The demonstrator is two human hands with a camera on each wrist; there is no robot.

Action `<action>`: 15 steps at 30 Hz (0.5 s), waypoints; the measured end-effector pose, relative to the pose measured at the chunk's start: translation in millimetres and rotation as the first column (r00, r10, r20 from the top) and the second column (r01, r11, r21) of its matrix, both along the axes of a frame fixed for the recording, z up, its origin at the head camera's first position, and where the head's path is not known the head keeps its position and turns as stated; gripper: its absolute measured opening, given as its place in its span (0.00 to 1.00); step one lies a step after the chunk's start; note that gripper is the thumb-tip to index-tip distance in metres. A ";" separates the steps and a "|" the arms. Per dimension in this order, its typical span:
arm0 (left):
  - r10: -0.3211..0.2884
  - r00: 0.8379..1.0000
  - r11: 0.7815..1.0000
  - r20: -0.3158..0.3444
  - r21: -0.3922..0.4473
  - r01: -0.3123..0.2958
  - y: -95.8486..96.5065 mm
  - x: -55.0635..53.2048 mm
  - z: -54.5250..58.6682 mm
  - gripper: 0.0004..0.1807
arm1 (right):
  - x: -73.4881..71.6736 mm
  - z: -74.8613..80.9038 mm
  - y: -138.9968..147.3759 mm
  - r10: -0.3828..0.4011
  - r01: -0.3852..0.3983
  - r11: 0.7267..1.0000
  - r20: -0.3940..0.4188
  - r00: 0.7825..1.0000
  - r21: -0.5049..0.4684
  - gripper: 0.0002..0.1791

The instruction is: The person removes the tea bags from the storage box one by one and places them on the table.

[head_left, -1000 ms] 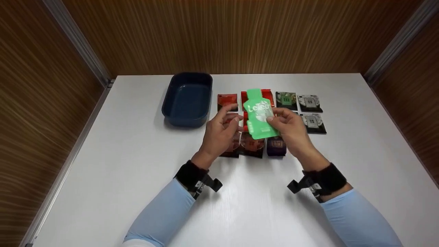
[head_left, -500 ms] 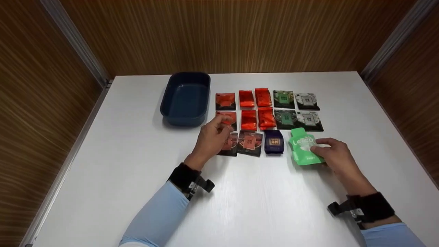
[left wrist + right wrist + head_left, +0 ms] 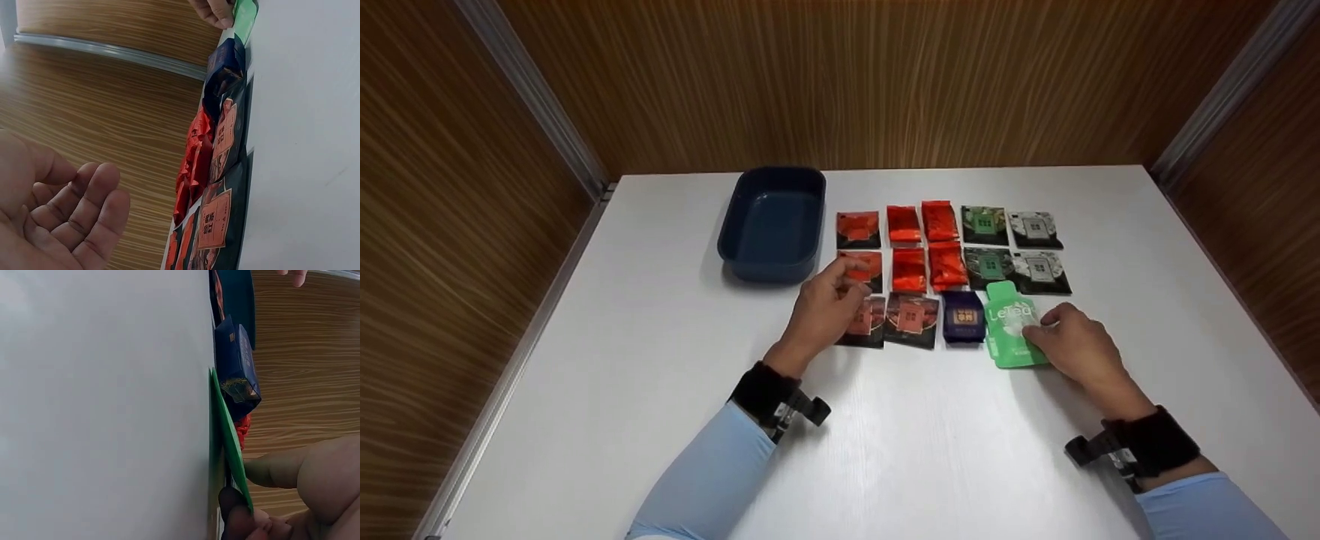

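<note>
My right hand (image 3: 1076,343) pinches a flat green bottle-shaped sachet (image 3: 1011,319) with white "LeTea" lettering by its right edge. In the right wrist view the sachet (image 3: 226,433) is tilted, one edge down at the table and the gripped edge raised. A dark blue packet (image 3: 963,316) stands just left of it. My left hand (image 3: 821,304) hovers over the left-hand packets, fingers loosely bent and holding nothing. Below it lie black-and-red tea packets, such as one (image 3: 911,321) in the front row; the hand partly covers its neighbour (image 3: 870,322).
Behind are rows of small packets: shiny red ones (image 3: 908,268), green-labelled ones (image 3: 988,266) and grey-labelled ones (image 3: 1039,271). A deep navy tray (image 3: 772,271) stands at the back left. Wood-grain panels (image 3: 877,82) wall the white table (image 3: 900,450).
My right hand has carried the green sachet away from in front of the red packets, out to the right and down beside the dark blue packet. My left hand stays nearly in place.
</note>
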State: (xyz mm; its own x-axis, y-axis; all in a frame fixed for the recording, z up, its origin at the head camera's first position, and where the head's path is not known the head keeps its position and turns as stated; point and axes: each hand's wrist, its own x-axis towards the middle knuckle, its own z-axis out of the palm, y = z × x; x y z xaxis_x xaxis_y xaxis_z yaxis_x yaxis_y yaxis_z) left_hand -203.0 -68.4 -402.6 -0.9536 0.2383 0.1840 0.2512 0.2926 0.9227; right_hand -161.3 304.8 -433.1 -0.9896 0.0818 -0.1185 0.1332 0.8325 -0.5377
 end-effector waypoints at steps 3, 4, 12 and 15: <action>-0.001 1.000 1.000 -0.013 -0.027 0.000 -1.2 0.8 -0.4 0.13 | -0.4 0.0 -1.8 0.026 -0.025 0.998 -0.011 1.000 0.056 0.24; 0.001 1.000 0.999 -0.020 -0.040 -0.001 -1.7 0.9 -0.5 0.13 | -0.7 0.0 -2.5 0.030 -0.029 0.997 -0.014 0.999 0.071 0.23; -0.001 1.000 0.997 -0.014 -0.079 0.000 -15.0 1.8 -0.6 0.13 | -1.4 4.1 -1.0 0.067 -0.069 0.984 0.021 0.998 0.162 0.21; 0.005 1.000 0.997 0.012 -0.080 -0.004 -23.6 3.4 -0.5 0.14 | -0.2 5.3 0.7 0.072 -0.075 0.984 0.027 0.997 0.160 0.22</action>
State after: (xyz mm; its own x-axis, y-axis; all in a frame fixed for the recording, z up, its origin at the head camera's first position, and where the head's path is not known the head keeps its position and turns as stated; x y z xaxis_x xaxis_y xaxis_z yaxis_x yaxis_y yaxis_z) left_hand -199.6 -92.0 -403.1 -0.9567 0.2474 0.1531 0.2387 0.3668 0.8991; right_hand -161.5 305.5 -427.8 -0.9911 0.0286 -0.1303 0.0782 0.9157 -0.3941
